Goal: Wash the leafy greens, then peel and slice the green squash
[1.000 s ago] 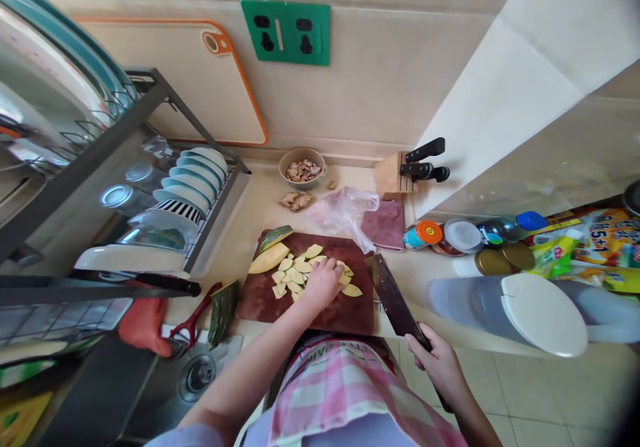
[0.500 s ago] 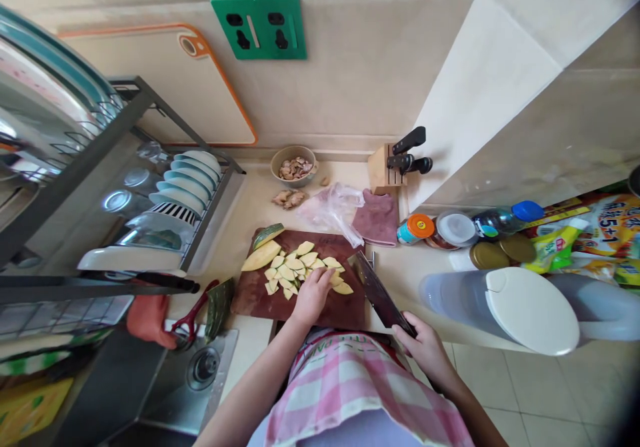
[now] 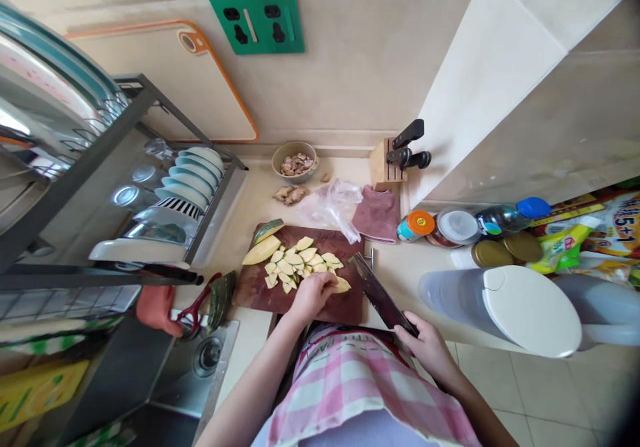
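My right hand (image 3: 425, 340) grips a kitchen knife (image 3: 383, 295) by its handle. The wide dark blade points up and left over the right edge of the brown cutting board (image 3: 255, 294). Above the board, my left hand (image 3: 314, 295) has its fingers bent and pressed together at a pale squash slice (image 3: 342, 286). Many cut squash slices (image 3: 290, 264) with thin green skin edges lie in a loose pile past my fingers. Two larger squash pieces, one cut side up (image 3: 261, 250) and one showing green skin (image 3: 269, 231), rest at the board's left.
Left stand a dish rack (image 3: 203, 234) and a sink (image 3: 220, 367) with a dark green squash piece (image 3: 221, 299) and red-handled peeler (image 3: 197, 304) beside it. Behind are a bowl (image 3: 295, 179), ginger (image 3: 290, 195), plastic bag (image 3: 336, 207), cloth (image 3: 377, 214) and knife block (image 3: 383, 167). Jars (image 3: 456, 226) line the right.
My left hand has drawn slightly back toward me, its fingertips now down at the slice on the pile's right side. The knife stays nearly still. The view has shifted slightly.
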A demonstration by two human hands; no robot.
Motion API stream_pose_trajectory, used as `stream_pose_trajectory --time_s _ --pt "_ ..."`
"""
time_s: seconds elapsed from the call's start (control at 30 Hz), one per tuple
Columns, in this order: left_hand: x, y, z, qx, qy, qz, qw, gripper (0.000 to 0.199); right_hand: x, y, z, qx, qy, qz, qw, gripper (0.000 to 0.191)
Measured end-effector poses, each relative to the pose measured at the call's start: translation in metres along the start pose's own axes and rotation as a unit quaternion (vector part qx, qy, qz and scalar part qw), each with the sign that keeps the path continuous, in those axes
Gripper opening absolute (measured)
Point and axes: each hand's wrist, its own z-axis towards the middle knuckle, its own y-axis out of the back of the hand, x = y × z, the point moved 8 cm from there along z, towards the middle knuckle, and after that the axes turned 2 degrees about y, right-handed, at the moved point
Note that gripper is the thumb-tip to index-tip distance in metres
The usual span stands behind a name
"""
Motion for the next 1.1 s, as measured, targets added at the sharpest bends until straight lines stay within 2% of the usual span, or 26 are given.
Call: stream_pose_trajectory --time_s 0.13,0.27,0.47,0.6,0.73,0.93,1.1 --pt "-0.01 -0.013 0.006 -0.011 -0.04 0.048 0.998 0.022 0.005 0.005 -0.007 0.014 0.004 -0.023 1.0 0.023" --pt "-0.004 -0.023 0.003 -0.013 -0.05 0.089 0.995 0.043 0.013 0.015 -0.012 0.006 0.019 -0.073 0.997 0.024" --pt "-0.008 -0.04 -0.003 0.045 -0.074 0.075 0.993 0.036 0.023 0.025 -0.018 0.019 0.051 -0.135 0.989 0.028" --pt "-0.01 -0.037 -0.015 -0.008 -0.105 0.045 0.993 0.035 0.015 0.025 -0.025 0.041 0.039 -0.162 0.985 0.03" --pt "-0.009 -0.038 -0.029 -0.074 -0.148 0.071 0.984 0.027 0.015 0.021 -0.031 0.049 0.048 -0.208 0.976 0.033" --pt "-0.011 -0.041 -0.031 -0.085 -0.161 0.095 0.979 0.024 0.034 0.016 -0.036 0.052 0.115 -0.301 0.945 0.03" --pt "-0.012 -0.04 -0.032 -0.09 -0.153 0.098 0.979 0.026 0.048 0.016 -0.037 0.049 0.149 -0.397 0.904 0.027"
